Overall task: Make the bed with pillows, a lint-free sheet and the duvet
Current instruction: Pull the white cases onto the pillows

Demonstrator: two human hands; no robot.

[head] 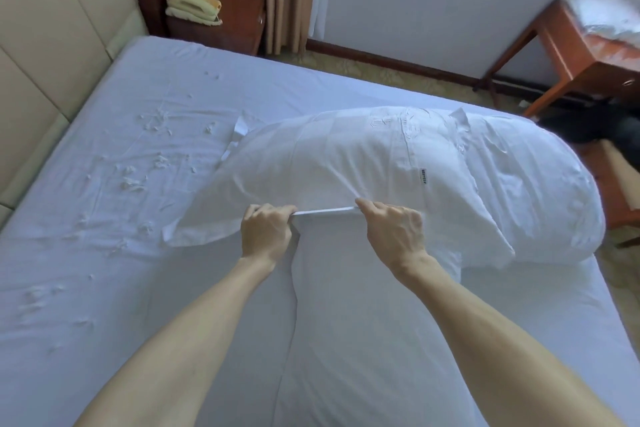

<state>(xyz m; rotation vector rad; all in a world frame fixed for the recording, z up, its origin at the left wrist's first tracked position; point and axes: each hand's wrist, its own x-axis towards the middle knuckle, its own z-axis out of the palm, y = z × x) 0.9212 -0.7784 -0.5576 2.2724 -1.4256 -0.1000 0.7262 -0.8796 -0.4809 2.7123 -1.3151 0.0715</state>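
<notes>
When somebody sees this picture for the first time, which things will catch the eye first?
First come the left hand and right hand in the middle, both gripping a taut hem of the plump white pillow that lies across the bed. Next is the lint, many small white bits scattered over the sheet on the left. A second pillow lies beyond the first, near the right edge.

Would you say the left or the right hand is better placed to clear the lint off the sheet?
Left, probably: the lint lies on the sheet on the left hand's side, while the right hand would have to cross. Both grip the pillowcase.
</notes>
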